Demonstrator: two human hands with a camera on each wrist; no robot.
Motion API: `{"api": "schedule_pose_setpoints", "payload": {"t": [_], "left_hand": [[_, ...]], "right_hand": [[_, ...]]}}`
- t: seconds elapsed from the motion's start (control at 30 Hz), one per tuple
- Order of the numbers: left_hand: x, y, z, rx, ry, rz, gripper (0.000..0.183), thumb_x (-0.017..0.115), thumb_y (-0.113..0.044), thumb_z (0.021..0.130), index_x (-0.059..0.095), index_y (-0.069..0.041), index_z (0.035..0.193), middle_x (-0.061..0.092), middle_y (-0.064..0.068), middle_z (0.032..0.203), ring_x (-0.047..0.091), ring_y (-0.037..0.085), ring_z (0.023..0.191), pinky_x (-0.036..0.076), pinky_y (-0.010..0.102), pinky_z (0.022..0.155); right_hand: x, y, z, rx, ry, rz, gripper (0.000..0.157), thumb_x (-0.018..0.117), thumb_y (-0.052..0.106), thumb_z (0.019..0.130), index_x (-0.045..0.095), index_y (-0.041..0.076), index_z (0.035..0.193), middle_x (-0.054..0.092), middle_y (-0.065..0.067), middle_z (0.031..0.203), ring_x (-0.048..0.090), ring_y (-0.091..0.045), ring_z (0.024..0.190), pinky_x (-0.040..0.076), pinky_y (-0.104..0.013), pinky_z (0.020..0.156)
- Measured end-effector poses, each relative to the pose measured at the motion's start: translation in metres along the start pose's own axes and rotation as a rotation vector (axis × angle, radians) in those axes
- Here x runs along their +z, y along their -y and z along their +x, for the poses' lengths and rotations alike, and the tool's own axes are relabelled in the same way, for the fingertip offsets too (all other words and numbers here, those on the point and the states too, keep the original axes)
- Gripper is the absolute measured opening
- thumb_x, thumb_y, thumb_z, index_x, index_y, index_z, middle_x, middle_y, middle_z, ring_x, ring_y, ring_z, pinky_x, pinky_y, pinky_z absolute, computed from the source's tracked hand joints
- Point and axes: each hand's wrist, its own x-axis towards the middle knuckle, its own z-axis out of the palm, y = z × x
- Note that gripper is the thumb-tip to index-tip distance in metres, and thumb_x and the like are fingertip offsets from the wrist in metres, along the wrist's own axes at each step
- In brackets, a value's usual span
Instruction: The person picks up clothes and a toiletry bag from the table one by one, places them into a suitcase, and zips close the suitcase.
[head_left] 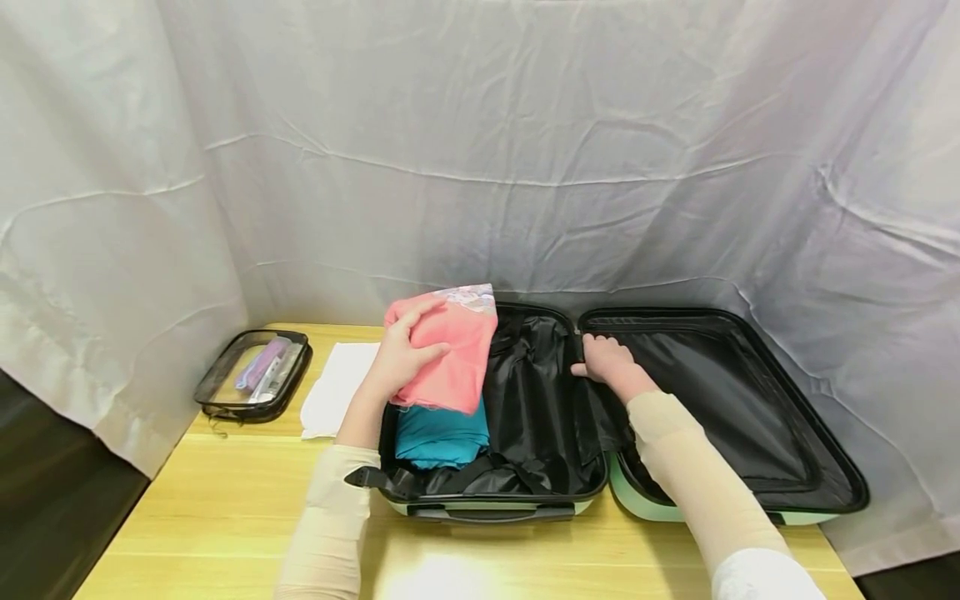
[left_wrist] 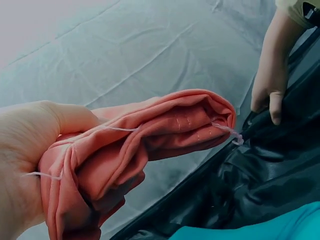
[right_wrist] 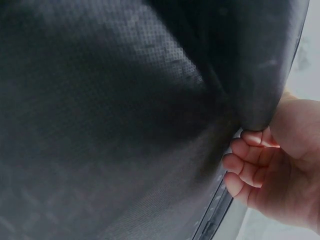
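My left hand (head_left: 405, 354) grips a folded pink garment (head_left: 467, 358) with a pale patterned part at its far corner. It is held above the left half of an open suitcase (head_left: 510, 497). Under it, a folded teal garment (head_left: 441, 437) lies in that half. In the left wrist view, the pink cloth (left_wrist: 175, 122) shows layered folds and loose pale threads. My right hand (head_left: 609, 364), near the hinge side, pinches the edge of a black fabric lining flap (head_left: 596, 417). Its curled fingers show at the cloth edge in the right wrist view, where the black fabric (right_wrist: 100, 130) fills most of the picture.
The suitcase's other half (head_left: 720, 408), lined in black, lies open at the right. A white flat item (head_left: 337, 392) lies left of the suitcase. Farther left is a clear black-edged pouch (head_left: 255, 375) with small items inside. Grey curtains (head_left: 480, 167) hang behind the wooden table (head_left: 210, 517).
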Motion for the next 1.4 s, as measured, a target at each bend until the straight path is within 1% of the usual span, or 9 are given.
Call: {"api": "schedule_pose_setpoints", "payload": {"t": [0.13, 0.3, 0.47, 0.67, 0.83, 1.0, 1.13, 1.3, 1.4], "left_hand": [[0.007, 0.003, -0.002, -0.026, 0.005, -0.003, 0.062, 0.076, -0.018, 0.084, 0.051, -0.027, 0.141, 0.056, 0.0, 0.14, 0.044, 0.022, 0.135, 0.037, 0.05, 0.112], [0.014, 0.005, -0.005, -0.052, 0.01, -0.003, 0.062, 0.076, -0.019, 0.084, 0.052, -0.026, 0.14, 0.056, -0.001, 0.14, 0.044, 0.023, 0.136, 0.037, 0.051, 0.112], [0.019, 0.013, -0.004, -0.071, 0.028, -0.008, 0.061, 0.076, -0.019, 0.084, 0.052, -0.027, 0.14, 0.055, -0.001, 0.14, 0.042, 0.024, 0.137, 0.034, 0.053, 0.113], [0.027, 0.027, -0.001, -0.135, 0.084, -0.009, 0.06, 0.077, -0.015, 0.083, 0.054, -0.031, 0.136, 0.055, -0.002, 0.138, 0.04, 0.024, 0.138, 0.029, 0.055, 0.115], [0.033, 0.034, 0.0, -0.167, 0.146, -0.015, 0.061, 0.076, -0.011, 0.082, 0.055, -0.029, 0.136, 0.056, -0.003, 0.138, 0.04, 0.023, 0.138, 0.029, 0.053, 0.116], [0.039, 0.038, 0.001, -0.2, 0.188, 0.042, 0.062, 0.076, -0.008, 0.081, 0.055, -0.023, 0.137, 0.053, 0.002, 0.14, 0.042, 0.028, 0.135, 0.031, 0.053, 0.114], [0.041, 0.039, 0.003, -0.199, 0.187, 0.065, 0.062, 0.076, -0.006, 0.08, 0.056, -0.021, 0.136, 0.054, 0.004, 0.141, 0.043, 0.029, 0.135, 0.032, 0.053, 0.113], [0.042, 0.039, 0.003, -0.204, 0.156, 0.024, 0.058, 0.075, -0.004, 0.081, 0.058, -0.023, 0.134, 0.054, 0.001, 0.141, 0.042, 0.026, 0.137, 0.03, 0.053, 0.115], [0.042, 0.038, 0.002, -0.241, 0.146, 0.034, 0.057, 0.074, -0.004, 0.081, 0.06, -0.024, 0.132, 0.054, 0.003, 0.142, 0.042, 0.027, 0.137, 0.031, 0.053, 0.115]], "right_hand": [[0.0, 0.0, 0.0, 0.0, -0.001, 0.005, 0.068, 0.062, 0.042, 0.094, 0.042, -0.007, 0.136, 0.046, -0.033, 0.137, 0.045, -0.051, 0.125, 0.042, -0.06, 0.099], [-0.001, 0.0, -0.001, -0.009, 0.01, 0.008, 0.068, 0.061, 0.042, 0.095, 0.041, -0.007, 0.136, 0.045, -0.034, 0.138, 0.045, -0.052, 0.125, 0.042, -0.06, 0.099], [-0.003, 0.002, -0.003, 0.006, 0.017, 0.01, 0.069, 0.061, 0.042, 0.095, 0.04, -0.007, 0.139, 0.044, -0.033, 0.14, 0.044, -0.051, 0.127, 0.041, -0.06, 0.101], [-0.004, 0.003, -0.004, 0.003, 0.021, 0.012, 0.07, 0.061, 0.043, 0.094, 0.041, -0.007, 0.139, 0.046, -0.033, 0.139, 0.045, -0.051, 0.126, 0.042, -0.06, 0.1], [-0.003, 0.001, -0.005, -0.004, 0.015, 0.017, 0.069, 0.061, 0.043, 0.094, 0.041, -0.007, 0.138, 0.047, -0.034, 0.137, 0.046, -0.051, 0.124, 0.043, -0.06, 0.099], [-0.004, 0.0, -0.007, -0.003, 0.022, 0.024, 0.069, 0.061, 0.041, 0.095, 0.039, -0.007, 0.139, 0.045, -0.034, 0.138, 0.045, -0.052, 0.125, 0.042, -0.061, 0.1], [-0.004, -0.001, -0.007, -0.009, 0.017, 0.02, 0.07, 0.061, 0.041, 0.095, 0.039, -0.008, 0.14, 0.045, -0.035, 0.138, 0.045, -0.052, 0.125, 0.042, -0.061, 0.099], [-0.004, 0.0, -0.004, -0.015, 0.015, 0.017, 0.071, 0.061, 0.042, 0.095, 0.039, -0.009, 0.14, 0.045, -0.035, 0.138, 0.044, -0.052, 0.126, 0.042, -0.061, 0.1], [-0.004, 0.0, -0.003, -0.018, 0.02, 0.018, 0.072, 0.061, 0.043, 0.094, 0.038, -0.009, 0.139, 0.045, -0.035, 0.138, 0.044, -0.053, 0.126, 0.042, -0.06, 0.1]]}}
